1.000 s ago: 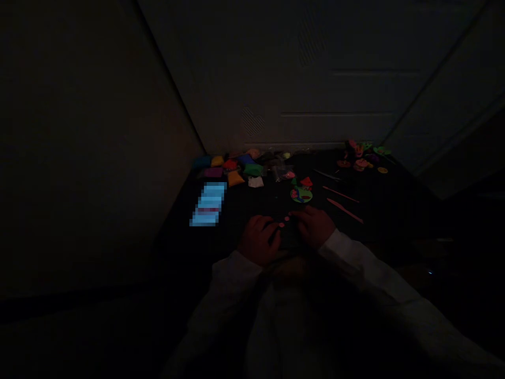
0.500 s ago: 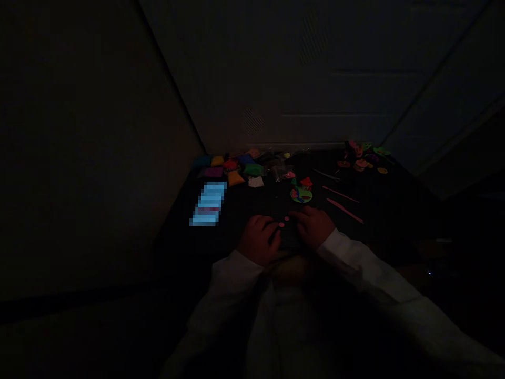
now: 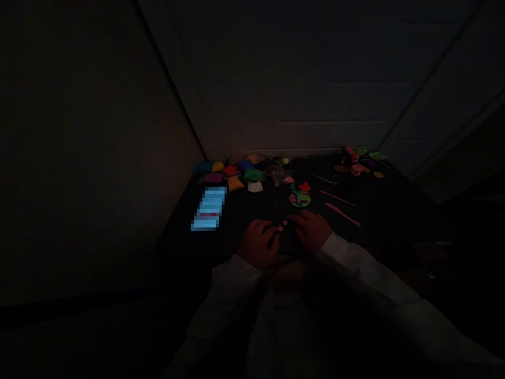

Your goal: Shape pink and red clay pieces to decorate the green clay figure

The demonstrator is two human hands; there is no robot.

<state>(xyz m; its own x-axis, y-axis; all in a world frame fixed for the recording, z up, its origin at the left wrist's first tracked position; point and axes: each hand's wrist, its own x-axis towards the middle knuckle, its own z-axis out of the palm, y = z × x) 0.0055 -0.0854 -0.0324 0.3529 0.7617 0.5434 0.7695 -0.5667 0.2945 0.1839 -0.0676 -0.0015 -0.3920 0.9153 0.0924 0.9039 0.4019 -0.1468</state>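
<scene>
Two small pink discs (image 3: 280, 228), which look like flattened clay, lie side by side on the dark table between my hands. My left hand (image 3: 257, 245) rests to their left, its fingers reaching toward the nearer disc and its thumb held apart. From the right, my right hand (image 3: 314, 231) stretches its index finger to the table just beyond the farther disc. Neither hand grips anything that I can see; the dimness hides whether a fingertip touches a disc. Behind them sits a round green clay piece (image 3: 300, 199) with red, blue and pink shapes on it.
A glowing phone (image 3: 210, 209) lies at the left. Bags of coloured clay (image 3: 235, 183) line the back. Pink modelling tools (image 3: 342, 214) and scissors (image 3: 323, 179) lie at the right, with finished clay pieces (image 3: 357, 168) behind. A wall (image 3: 315, 105) closes off the far side.
The whole scene sits slightly lower in the picture, as the camera has tilted a little. Hands and discs keep nearly the same places relative to each other.
</scene>
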